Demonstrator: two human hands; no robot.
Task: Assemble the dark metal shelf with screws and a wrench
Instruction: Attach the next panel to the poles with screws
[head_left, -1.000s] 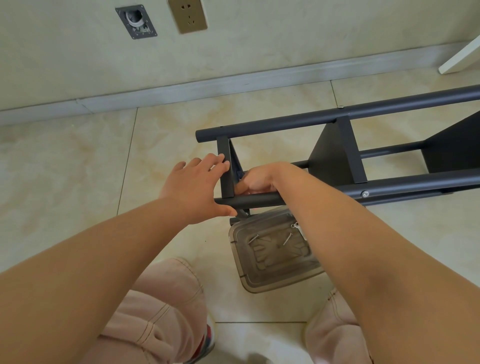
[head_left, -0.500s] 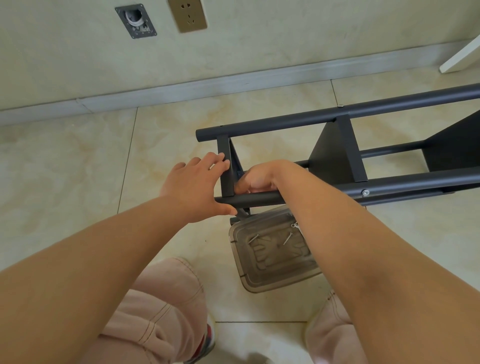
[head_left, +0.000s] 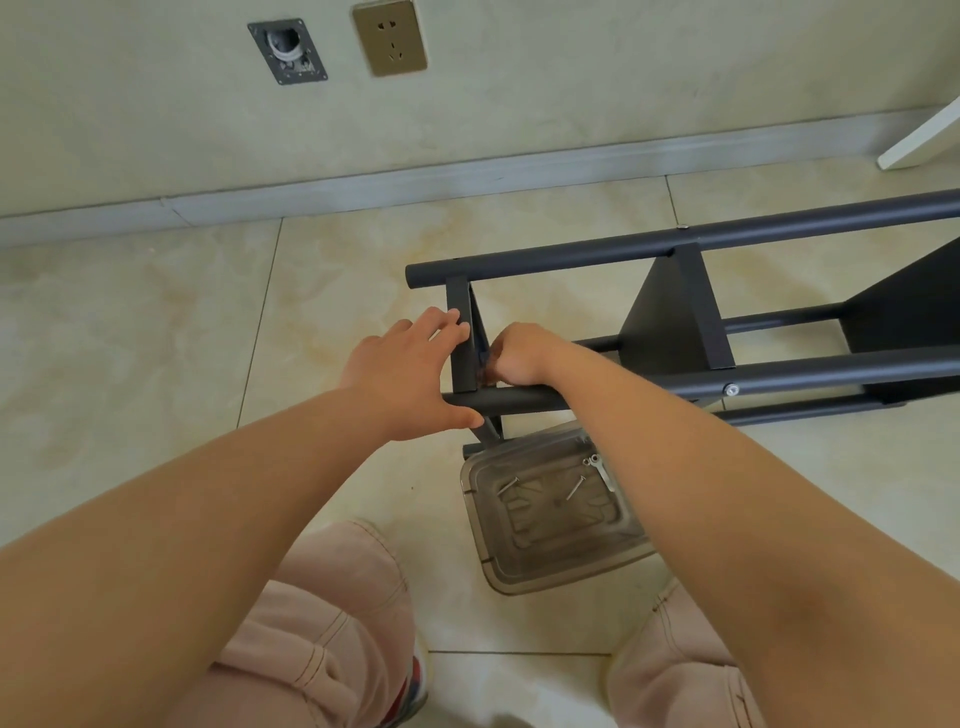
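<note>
The dark metal shelf (head_left: 670, 317) lies on its side on the tiled floor, its long tubes running off to the right. My left hand (head_left: 410, 374) is at the shelf's left end, with straight fingers pressing on the end crossbar and the thumb along the near tube (head_left: 519, 401). My right hand (head_left: 519, 353) reaches over that tube into the frame. Its fingers are curled against the inner face of the end panel, and whatever they pinch is hidden. A screw head (head_left: 731, 389) sits in the near tube. Two loose screws (head_left: 575, 487) and a small wrench (head_left: 601, 470) lie in a clear plastic tray (head_left: 519, 571).
The tray sits on the floor just below the shelf's left end, between my knees (head_left: 322, 623). A wall with a skirting board (head_left: 467, 182), a socket (head_left: 389, 36) and a metal plate (head_left: 288, 51) is behind. A white board edge (head_left: 924, 140) leans at far right.
</note>
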